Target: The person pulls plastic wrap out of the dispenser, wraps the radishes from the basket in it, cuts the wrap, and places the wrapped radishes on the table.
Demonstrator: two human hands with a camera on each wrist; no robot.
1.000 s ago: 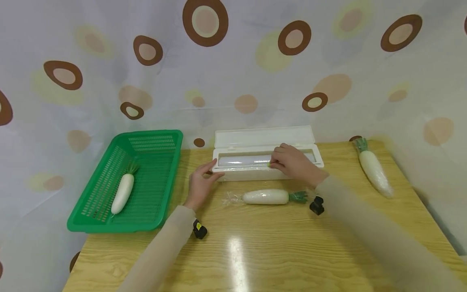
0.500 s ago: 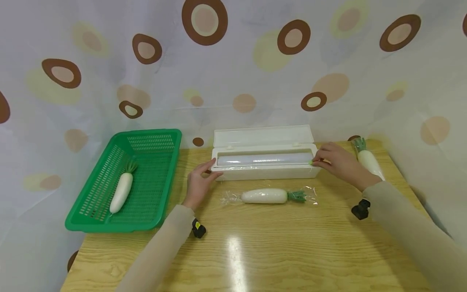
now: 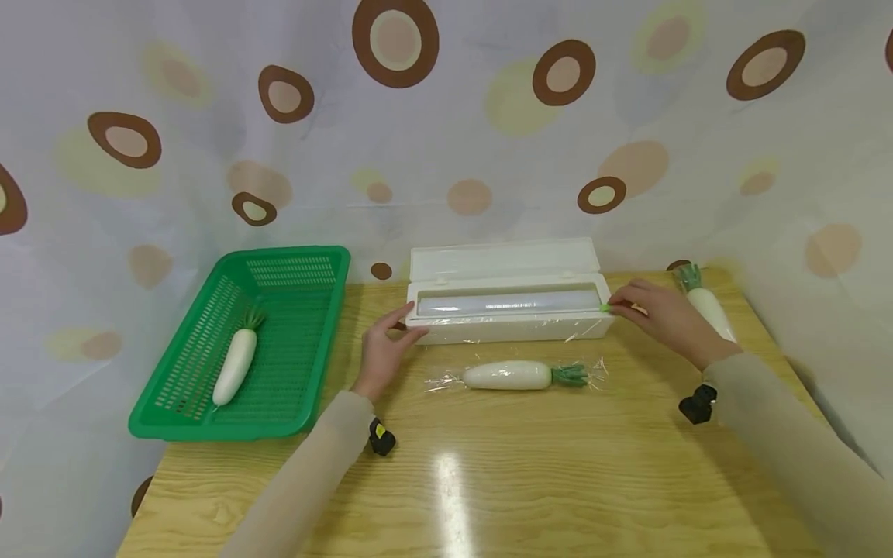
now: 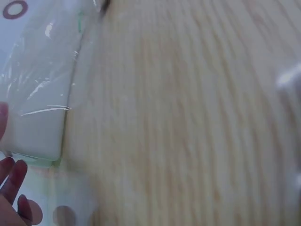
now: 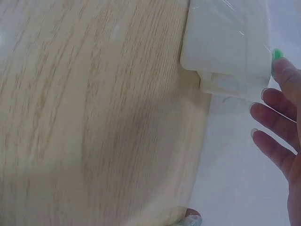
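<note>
A white cling film box (image 3: 516,332) stands with its lid raised, a roll of cling film (image 3: 512,303) inside. Clear film hangs over its front. My left hand (image 3: 381,349) holds the box's left end, thumb on the front and fingers at the end face. At the right end, my right hand (image 3: 663,318) pinches a small green slide cutter (image 3: 605,308) on the front edge. In the right wrist view the green cutter (image 5: 277,54) shows at the thumb tip. A film-wrapped white radish (image 3: 507,375) lies in front of the box, its film ends loose.
On the left, a green plastic basket (image 3: 289,387) contains an unwrapped white radish (image 3: 235,366). Another wrapped radish (image 3: 708,306) lies at the back right, partly behind my right hand. A patterned curtain (image 3: 446,139) hangs behind the wooden table (image 3: 544,473).
My right hand has slid the green cutter rightward along the box's front edge, from past the middle to the right end. My left hand has stayed at the left end.
</note>
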